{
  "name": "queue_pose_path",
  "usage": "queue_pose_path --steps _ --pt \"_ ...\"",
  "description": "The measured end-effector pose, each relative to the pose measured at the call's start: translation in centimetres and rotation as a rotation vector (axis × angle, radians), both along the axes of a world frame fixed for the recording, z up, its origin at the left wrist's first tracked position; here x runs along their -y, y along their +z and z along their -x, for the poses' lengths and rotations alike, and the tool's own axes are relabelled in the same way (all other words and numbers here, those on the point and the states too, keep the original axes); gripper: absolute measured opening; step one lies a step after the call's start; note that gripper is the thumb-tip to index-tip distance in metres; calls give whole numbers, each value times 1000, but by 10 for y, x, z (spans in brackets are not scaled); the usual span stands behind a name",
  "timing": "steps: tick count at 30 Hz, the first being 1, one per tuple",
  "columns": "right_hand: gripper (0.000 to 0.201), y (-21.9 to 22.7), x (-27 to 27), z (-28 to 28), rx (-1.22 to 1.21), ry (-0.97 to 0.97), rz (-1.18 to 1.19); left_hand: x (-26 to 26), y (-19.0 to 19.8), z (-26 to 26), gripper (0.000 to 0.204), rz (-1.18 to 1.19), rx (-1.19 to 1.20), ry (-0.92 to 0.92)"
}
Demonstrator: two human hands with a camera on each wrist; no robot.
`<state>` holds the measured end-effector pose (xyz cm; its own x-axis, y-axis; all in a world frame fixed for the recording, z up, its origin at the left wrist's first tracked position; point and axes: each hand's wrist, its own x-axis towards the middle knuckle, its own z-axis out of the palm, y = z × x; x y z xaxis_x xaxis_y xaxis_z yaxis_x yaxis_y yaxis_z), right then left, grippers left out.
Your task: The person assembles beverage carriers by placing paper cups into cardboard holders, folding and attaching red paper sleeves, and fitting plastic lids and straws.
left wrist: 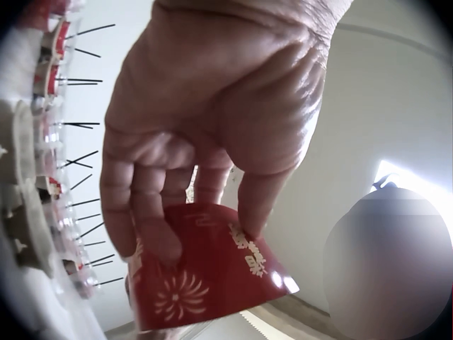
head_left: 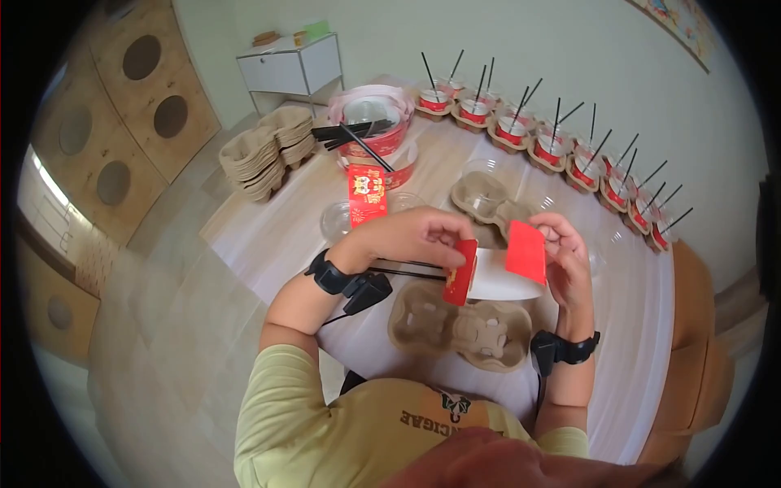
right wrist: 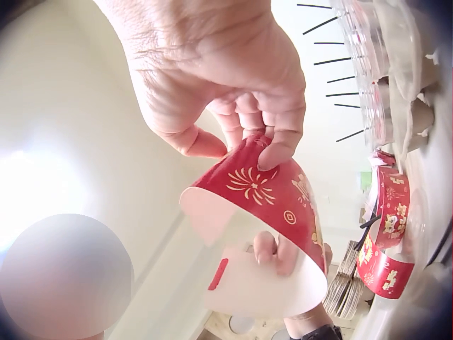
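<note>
A red paper cup sleeve [head_left: 527,250] with gold firework print and a white inside is bent into an open curve between both hands. My left hand [head_left: 411,234] pinches one end between thumb and fingers. My right hand [head_left: 569,256] pinches the other end, thumb and fingertips at the top edge in the right wrist view. A short red strip [right wrist: 219,274] shows on the sleeve's white inner face. Below the sleeve lies a brown pulp cup carrier [head_left: 419,321]. Black straws [head_left: 407,273] lie on the table just beyond it.
A second carrier [head_left: 470,195] with clear cups sits farther back. Carriers with red-sleeved cups [head_left: 512,128] and straws line the far right edge. A red printed sleeve [head_left: 366,195] lies over clear cups [head_left: 333,221]. Stacked carriers [head_left: 252,163] and a red tub [head_left: 378,142] stand back left.
</note>
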<state>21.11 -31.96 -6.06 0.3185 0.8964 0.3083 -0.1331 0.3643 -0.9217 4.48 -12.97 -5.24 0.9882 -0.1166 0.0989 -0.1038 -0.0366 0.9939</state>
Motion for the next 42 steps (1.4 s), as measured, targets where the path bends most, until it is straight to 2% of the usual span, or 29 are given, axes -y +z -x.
queue_pose_path --steps 2,3,5,7,9,11,12,14,16,17,19,20,22,24,26,27,29,30,33,35,36,37,38,39,41,42 --pt "33 1 -1 1 -26 -23 -9 -5 -4 -2 28 -164 6 -149" --pt "33 1 -1 2 -54 -39 -15 -7 -3 -1 28 -167 11 -144" --pt "33 3 -2 3 -82 -55 -21 -6 6 4 41 -395 -10 -201" --pt "33 6 -4 8 -187 -129 -76 -5 11 7 48 -446 21 -198" --pt "34 4 -3 4 -183 -114 -89 -1 20 13 55 -496 52 -196" --pt "34 4 -1 -2 -177 -101 -101 3 31 23 59 -516 160 2" --pt "34 4 0 -4 -168 -88 -118 -2 32 27 59 -517 161 1" --pt "34 5 1 -5 -162 -78 -136 -19 38 36 57 -512 237 375" --pt "32 11 2 -4 -155 -228 -96 -40 36 39 52 -735 292 708" --pt "32 14 4 -6 -157 -227 -94 -56 29 38 52 -735 289 709" --pt "31 21 14 -11 41 -333 -59 -78 15 38 52 -1036 26 943" --pt "29 28 21 -10 89 -431 -79 -80 11 41 52 -1034 28 930" --pt "29 38 42 -14 164 -511 -117 -76 2 43 54 -1108 -157 949" --pt "28 45 66 -22 243 -588 -146 -80 -10 42 54 -1021 -184 922" --pt "24 49 85 -29 432 -705 -106 -86 -21 44 59 -900 -289 918" --pt "24 56 96 -30 428 -703 -105 -88 -25 43 59 -902 -294 918" --pt "20 74 122 -21 574 -544 234 -91 -30 40 62 -1083 -288 1021" --pt "17 80 131 -15 580 -541 380 -93 -32 40 62 -1083 -287 1021" --pt "19 73 147 -15 893 -457 556 -101 -44 39 64 -1143 -326 1106" --pt "21 63 149 -15 914 -453 643 -108 -53 40 60 -891 -167 1042" --pt "21 53 151 -19 1001 -519 784 -110 -56 41 60 -893 -169 1041" --pt "21 45 154 -24 1085 -584 926 -106 -53 40 61 -652 -212 973" --pt "17 40 157 -29 1150 -606 941 -104 -49 40 61 -413 -250 898" --pt "17 34 160 -36 1150 -607 940 -102 -48 40 61 -413 -249 898" --pt "15 20 167 -49 1320 -783 1125 -100 -45 40 63 -280 -204 860" --pt "15 15 171 -55 1322 -786 1122 -95 -40 41 63 -280 -200 861"
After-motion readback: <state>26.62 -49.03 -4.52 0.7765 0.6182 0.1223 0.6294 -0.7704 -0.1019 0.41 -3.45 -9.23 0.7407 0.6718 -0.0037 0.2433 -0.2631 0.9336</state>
